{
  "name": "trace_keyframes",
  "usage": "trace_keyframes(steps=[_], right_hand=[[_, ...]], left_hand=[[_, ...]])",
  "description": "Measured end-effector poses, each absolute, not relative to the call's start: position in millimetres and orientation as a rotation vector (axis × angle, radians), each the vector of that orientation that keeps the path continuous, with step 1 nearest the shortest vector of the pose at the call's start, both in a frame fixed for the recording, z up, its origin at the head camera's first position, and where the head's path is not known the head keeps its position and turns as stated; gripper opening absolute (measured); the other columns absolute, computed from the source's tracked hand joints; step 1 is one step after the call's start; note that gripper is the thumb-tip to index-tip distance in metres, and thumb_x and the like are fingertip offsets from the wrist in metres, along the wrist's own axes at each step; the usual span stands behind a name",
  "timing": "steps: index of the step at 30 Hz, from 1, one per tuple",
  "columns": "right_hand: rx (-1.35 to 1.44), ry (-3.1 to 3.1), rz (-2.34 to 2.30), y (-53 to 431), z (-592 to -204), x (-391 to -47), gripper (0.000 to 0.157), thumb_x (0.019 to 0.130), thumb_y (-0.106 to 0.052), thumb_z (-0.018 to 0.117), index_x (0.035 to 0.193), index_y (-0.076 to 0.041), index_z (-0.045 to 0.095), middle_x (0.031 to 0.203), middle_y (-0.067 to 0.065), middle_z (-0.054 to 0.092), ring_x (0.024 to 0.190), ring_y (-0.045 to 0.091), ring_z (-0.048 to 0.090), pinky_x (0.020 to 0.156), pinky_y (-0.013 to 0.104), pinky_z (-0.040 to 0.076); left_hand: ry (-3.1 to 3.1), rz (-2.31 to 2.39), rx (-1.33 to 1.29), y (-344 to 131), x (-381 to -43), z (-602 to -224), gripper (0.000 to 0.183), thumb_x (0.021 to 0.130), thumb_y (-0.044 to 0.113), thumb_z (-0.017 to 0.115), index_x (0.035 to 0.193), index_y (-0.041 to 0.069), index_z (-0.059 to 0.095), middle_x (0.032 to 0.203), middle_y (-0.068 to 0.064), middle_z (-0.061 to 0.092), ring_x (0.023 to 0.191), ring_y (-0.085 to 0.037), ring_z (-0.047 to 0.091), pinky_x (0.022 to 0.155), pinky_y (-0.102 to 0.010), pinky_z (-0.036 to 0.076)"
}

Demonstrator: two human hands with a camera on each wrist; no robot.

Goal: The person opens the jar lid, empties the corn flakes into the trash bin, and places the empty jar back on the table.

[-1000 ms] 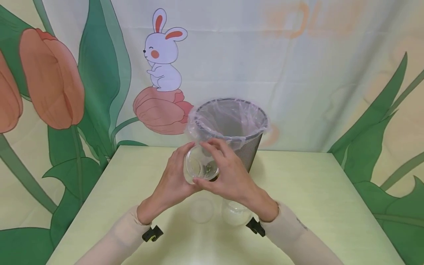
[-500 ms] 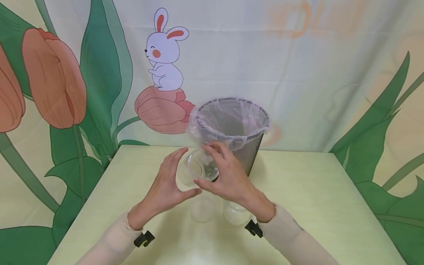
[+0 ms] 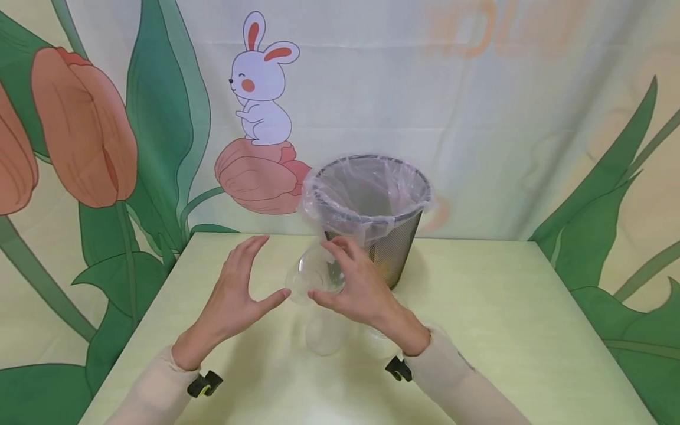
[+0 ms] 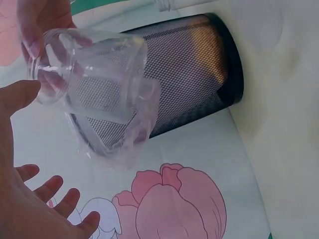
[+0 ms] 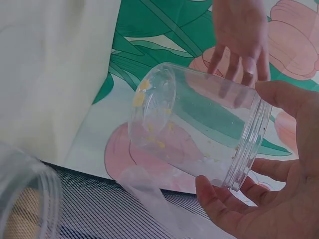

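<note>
A clear plastic jar (image 3: pixel 313 274) is tipped on its side above the table. My right hand (image 3: pixel 357 286) grips it around the threaded neck, thumb on one side and fingers on the other. In the right wrist view, yellow crumbs cling to the inside of the jar (image 5: pixel 199 124), mostly near its base. My left hand (image 3: pixel 234 289) is spread wide to the left of the jar, apart from it and holding nothing. Its bent-back thumb and loose fingers also show in the left wrist view.
Behind my hands stands a black mesh wastebasket (image 3: pixel 401 242) with a thin clear liner (image 3: pixel 366 227) over its rim. A clear round lid (image 3: pixel 324 339) lies on the table. Another clear jar (image 5: pixel 50 199) is partly hidden by my right forearm in the head view. A printed curtain hangs behind.
My left hand has let go of the jar and moved away to the left, its fingers spreading. My right hand keeps the jar, shifting slightly left and down.
</note>
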State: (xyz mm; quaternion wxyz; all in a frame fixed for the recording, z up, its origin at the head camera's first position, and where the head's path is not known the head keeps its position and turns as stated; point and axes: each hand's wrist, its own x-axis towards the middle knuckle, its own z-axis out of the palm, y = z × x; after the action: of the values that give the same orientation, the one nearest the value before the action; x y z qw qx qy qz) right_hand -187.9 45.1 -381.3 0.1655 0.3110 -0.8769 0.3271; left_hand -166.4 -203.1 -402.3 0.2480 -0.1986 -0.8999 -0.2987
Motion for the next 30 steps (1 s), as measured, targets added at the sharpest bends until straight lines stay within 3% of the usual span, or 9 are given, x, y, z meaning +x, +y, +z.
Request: trace_keyframes(steps=[16, 30], right_hand=[[0.874, -2.669, 0.914, 20, -410, -188, 0.081, 0.076, -0.044, 0.080, 0.144, -0.014, 0.048, 0.139, 0.005, 0.047, 0.125, 0.026, 0.053, 0.103, 0.042, 0.047], [0.870, -2.758, 0.769, -13, -437, -196, 0.079, 0.075, -0.049, 0.078, 0.141, -0.015, 0.051, 0.140, 0.004, 0.049, 0.122, 0.024, 0.056, 0.096, 0.040, 0.052]], left_hand=[[-2.488, -0.716, -0.412, -229, -168, -411, 0.084, 0.081, 0.035, 0.076, 0.151, 0.015, 0.035, 0.151, -0.014, 0.037, 0.136, -0.038, 0.036, 0.105, -0.065, 0.032], [-2.485, -0.691, -0.389, -240, -170, -419, 0.082, 0.081, 0.035, 0.076, 0.150, 0.013, 0.036, 0.149, -0.015, 0.038, 0.136, -0.039, 0.035, 0.105, -0.065, 0.030]])
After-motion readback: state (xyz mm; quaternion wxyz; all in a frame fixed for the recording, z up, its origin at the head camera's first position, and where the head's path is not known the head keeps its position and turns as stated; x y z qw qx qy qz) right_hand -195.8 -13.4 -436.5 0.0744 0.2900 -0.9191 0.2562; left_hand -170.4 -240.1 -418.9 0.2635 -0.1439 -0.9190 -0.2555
